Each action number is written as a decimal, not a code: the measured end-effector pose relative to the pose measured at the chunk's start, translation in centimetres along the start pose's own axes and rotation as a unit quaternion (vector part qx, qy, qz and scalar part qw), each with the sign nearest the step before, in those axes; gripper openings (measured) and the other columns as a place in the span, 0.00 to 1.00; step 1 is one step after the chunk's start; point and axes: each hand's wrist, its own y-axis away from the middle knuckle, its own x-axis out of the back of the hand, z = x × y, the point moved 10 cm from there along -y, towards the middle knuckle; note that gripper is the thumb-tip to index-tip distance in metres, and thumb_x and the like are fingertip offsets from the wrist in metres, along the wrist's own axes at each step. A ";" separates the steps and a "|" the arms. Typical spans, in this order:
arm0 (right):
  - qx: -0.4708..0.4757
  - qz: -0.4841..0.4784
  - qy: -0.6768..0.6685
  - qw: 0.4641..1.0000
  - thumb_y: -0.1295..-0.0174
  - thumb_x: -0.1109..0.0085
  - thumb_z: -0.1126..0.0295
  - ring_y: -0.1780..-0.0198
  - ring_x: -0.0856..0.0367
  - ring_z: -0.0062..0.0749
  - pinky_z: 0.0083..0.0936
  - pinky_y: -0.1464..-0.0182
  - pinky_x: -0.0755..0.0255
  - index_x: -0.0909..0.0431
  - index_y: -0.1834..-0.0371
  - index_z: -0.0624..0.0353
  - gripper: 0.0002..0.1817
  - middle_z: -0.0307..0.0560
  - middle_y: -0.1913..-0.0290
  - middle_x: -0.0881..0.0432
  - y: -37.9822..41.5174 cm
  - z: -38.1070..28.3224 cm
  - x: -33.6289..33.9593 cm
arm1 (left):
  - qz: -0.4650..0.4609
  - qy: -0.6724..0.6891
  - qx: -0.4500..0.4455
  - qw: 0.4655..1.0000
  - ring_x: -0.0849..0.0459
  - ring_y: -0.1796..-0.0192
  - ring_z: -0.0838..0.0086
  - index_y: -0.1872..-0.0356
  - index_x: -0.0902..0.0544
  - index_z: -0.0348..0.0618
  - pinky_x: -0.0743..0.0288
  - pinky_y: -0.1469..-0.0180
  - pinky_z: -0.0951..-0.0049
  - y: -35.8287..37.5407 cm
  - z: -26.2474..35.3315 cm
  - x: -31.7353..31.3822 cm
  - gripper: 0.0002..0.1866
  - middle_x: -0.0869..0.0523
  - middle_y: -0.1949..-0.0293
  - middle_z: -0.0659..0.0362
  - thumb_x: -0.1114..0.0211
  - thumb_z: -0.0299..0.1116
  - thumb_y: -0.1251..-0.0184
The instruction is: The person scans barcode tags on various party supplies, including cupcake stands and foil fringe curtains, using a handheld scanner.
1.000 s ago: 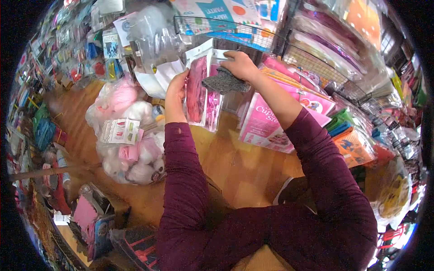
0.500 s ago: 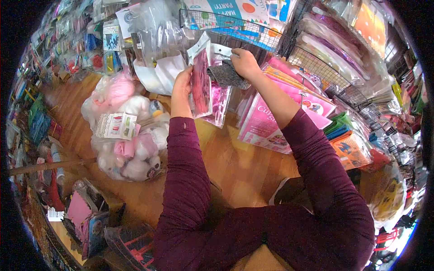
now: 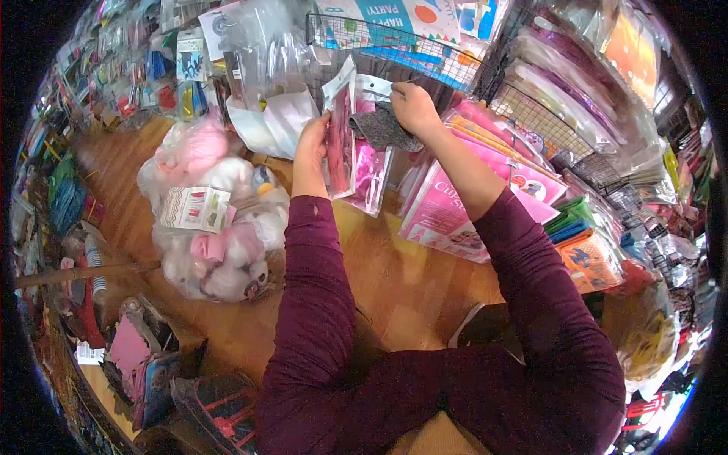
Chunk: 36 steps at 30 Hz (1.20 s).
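Note:
My left hand (image 3: 312, 145) grips the edge of a clear hanging packet with dark pink contents (image 3: 340, 135), held upright in front of the wire rack (image 3: 394, 47). My right hand (image 3: 413, 106) holds a grey cloth (image 3: 383, 126) and pinches the white top of a second clear packet with bright pink contents (image 3: 369, 168), which hangs just behind the first. Both arms wear dark red sleeves.
A big clear bag of pink and white balls (image 3: 214, 220) with a paper label sits on the wooden floor to the left. Pink boxes (image 3: 455, 205) lean against the rack at right. Stacked coloured packets (image 3: 588, 243) fill the right side, and hanging goods line the left wall.
Both hands have lifted the packets slightly toward the wire rack. The dark pink packet has turned more edge-on. The view shifted a little.

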 end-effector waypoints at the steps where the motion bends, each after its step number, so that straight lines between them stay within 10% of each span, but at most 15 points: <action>1: 0.001 -0.001 0.000 1.000 0.48 0.53 0.66 0.53 0.27 0.54 0.37 0.49 0.34 0.25 0.59 0.66 0.18 0.65 0.58 0.25 0.0 0.3 -0.1 | 0.003 0.004 0.004 1.000 0.20 0.65 0.65 0.58 0.27 0.34 0.24 0.61 0.62 0.3 0.0 -0.1 0.16 0.20 0.65 0.52 0.52 0.38 0.34; 10: -0.055 -0.025 0.031 0.998 0.50 0.52 0.65 0.51 0.27 0.51 0.36 0.48 0.34 0.25 0.56 0.64 0.19 0.65 0.54 0.26 -1.7 2.4 -1.1 | 0.122 -0.100 -0.050 0.986 0.23 0.70 0.70 0.62 0.25 0.35 0.27 0.68 0.72 -2.6 0.2 3.3 0.16 0.21 0.69 0.56 0.49 0.40 0.36; 12: -0.078 -0.058 0.059 0.993 0.51 0.51 0.64 0.51 0.27 0.51 0.36 0.48 0.34 0.26 0.55 0.63 0.21 0.65 0.54 0.26 -1.9 2.8 -1.7 | 0.079 -0.157 -0.199 0.964 0.25 0.75 0.74 0.66 0.23 0.36 0.30 0.73 0.75 -4.7 1.9 4.2 0.15 0.21 0.74 0.58 0.48 0.40 0.36; 27: 0.062 0.049 -0.051 0.996 0.52 0.40 0.62 0.59 0.23 0.50 0.36 0.56 0.30 0.28 0.57 0.64 0.22 0.59 0.62 0.23 3.7 -2.0 2.2 | -0.057 -0.114 -0.152 0.980 0.25 0.67 0.81 0.63 0.21 0.37 0.33 0.60 0.79 0.9 4.5 2.8 0.14 0.19 0.68 0.63 0.44 0.40 0.38; 36: -0.077 -0.054 -0.101 0.990 0.51 0.41 0.60 0.71 0.22 0.43 0.32 0.65 0.30 0.24 0.73 0.69 0.18 0.60 0.75 0.23 2.8 1.2 -1.1 | -0.112 -0.186 -0.137 0.966 0.24 0.69 0.81 0.61 0.21 0.36 0.31 0.65 0.80 1.2 4.4 -0.5 0.14 0.19 0.68 0.62 0.42 0.38 0.39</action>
